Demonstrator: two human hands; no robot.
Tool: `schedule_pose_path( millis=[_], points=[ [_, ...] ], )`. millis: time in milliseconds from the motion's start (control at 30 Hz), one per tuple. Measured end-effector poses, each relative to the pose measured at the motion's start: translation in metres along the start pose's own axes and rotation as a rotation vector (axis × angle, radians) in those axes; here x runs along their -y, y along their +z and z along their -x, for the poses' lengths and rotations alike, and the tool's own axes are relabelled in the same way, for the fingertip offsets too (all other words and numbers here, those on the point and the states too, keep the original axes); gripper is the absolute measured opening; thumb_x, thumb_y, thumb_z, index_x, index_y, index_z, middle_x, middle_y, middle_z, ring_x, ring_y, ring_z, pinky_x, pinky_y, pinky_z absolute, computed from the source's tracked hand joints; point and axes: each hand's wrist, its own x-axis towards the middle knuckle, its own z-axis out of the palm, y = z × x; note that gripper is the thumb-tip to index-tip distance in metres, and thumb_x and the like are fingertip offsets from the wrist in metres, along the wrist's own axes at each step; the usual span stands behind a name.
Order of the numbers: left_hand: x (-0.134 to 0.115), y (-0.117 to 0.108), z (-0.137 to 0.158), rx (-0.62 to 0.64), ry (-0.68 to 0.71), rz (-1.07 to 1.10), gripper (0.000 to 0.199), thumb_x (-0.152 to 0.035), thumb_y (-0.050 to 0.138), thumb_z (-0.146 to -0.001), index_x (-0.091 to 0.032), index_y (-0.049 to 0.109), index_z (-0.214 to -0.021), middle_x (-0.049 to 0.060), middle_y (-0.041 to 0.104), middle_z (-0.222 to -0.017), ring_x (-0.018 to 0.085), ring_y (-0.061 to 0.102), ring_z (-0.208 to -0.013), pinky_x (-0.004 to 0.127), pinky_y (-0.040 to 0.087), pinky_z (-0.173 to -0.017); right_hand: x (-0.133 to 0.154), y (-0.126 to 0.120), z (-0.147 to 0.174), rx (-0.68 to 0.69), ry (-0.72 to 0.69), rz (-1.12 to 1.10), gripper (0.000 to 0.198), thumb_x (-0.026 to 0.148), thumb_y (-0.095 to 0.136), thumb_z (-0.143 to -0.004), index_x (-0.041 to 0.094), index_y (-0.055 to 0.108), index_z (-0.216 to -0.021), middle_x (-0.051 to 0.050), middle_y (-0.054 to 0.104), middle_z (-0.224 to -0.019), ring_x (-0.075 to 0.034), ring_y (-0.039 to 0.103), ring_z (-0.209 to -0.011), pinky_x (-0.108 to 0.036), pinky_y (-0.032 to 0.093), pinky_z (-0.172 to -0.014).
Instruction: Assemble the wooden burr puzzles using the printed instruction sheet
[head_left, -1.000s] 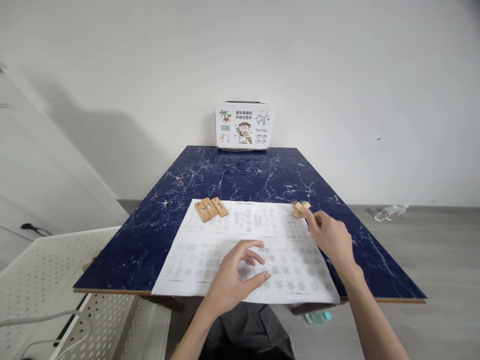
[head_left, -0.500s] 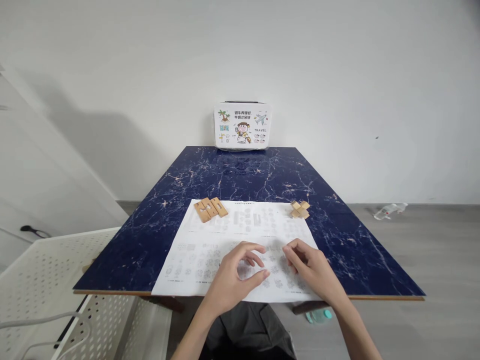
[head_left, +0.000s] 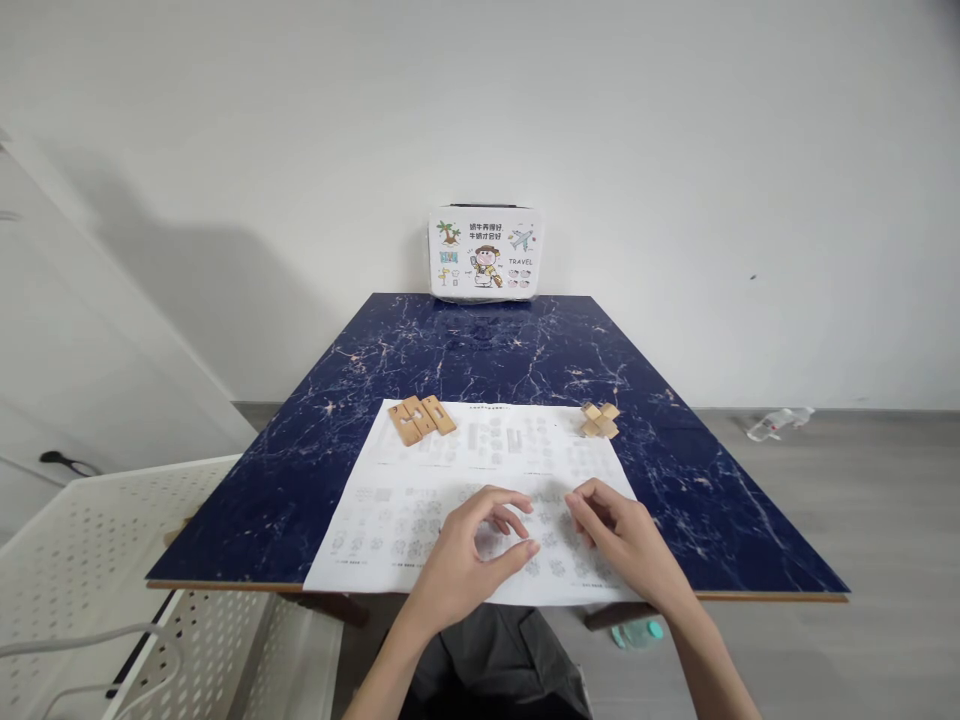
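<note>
**Inspection: hands resting on sheet, wooden pieces lying apart**

One dark blue marble-patterned table (head_left: 480,350) fills the centre of the frame. On its near half lies one white printed paper sheet of diagrams (head_left: 420,500), whose front edge overhangs the table edge; a drag from either hand could slide it off, taking the wood with it.

Left hand (head_left: 461,555), lower centre: fingers curled, tips on the sheet, holding nothing. Right hand (head_left: 626,545), beside it: loosely curled, fingertips on the paper, also empty.

One cluster of flat notched tan wooden pieces (head_left: 421,417) sits at the sheet's upper left corner, seemingly three pieces, though the view is too small to be sure. One small assembled tan wooden cross (head_left: 599,419) sits at the upper right corner, near the paper's edge, and could roll off if the paper is nudged.
</note>
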Motion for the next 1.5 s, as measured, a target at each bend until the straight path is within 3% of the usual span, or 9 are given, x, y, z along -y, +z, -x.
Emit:
schedule_pose_path(
  millis=[667, 1333, 1500],
  points=[
    [0.002, 0.001, 0.0, -0.001, -0.013, 0.024, 0.025, -0.031, 0.07, -0.092, -0.029, 0.067, -0.117, 0.001, 0.075, -0.112, 0.019, 0.07, -0.099, 0.033, 0.051, -0.094, -0.005, 0.001, -0.002, 0.009, 0.011, -0.005, 0.041, 0.058, 0.051, -0.102, 0.023, 0.055, -0.08, 0.003, 0.057, -0.063, -0.015, 0.052, -0.058, -0.028, 0.039, -0.06],
    [0.012, 0.009, -0.004, -0.032, -0.012, 0.038, 0.028, -0.033, 0.069, -0.095, -0.027, 0.069, -0.122, 0.003, 0.076, -0.111, 0.019, 0.07, -0.1, 0.033, 0.054, -0.092, -0.009, 0.0, -0.024, 0.023, 0.036, -0.037, 0.042, 0.061, 0.053, -0.098, 0.024, 0.054, -0.08, 0.002, 0.059, -0.061, -0.017, 0.056, -0.056, -0.027, 0.043, -0.059],
    [0.0, 0.001, -0.002, 0.079, 0.03, 0.022, 0.026, -0.034, 0.065, -0.098, -0.028, 0.068, -0.123, 0.0, 0.077, -0.105, 0.018, 0.07, -0.098, 0.032, 0.055, -0.092, -0.011, 0.004, -0.021, -0.027, -0.008, 0.059, 0.041, 0.059, 0.051, -0.099, 0.023, 0.056, -0.082, 0.003, 0.059, -0.06, -0.016, 0.055, -0.055, -0.027, 0.041, -0.059]
  ],
)
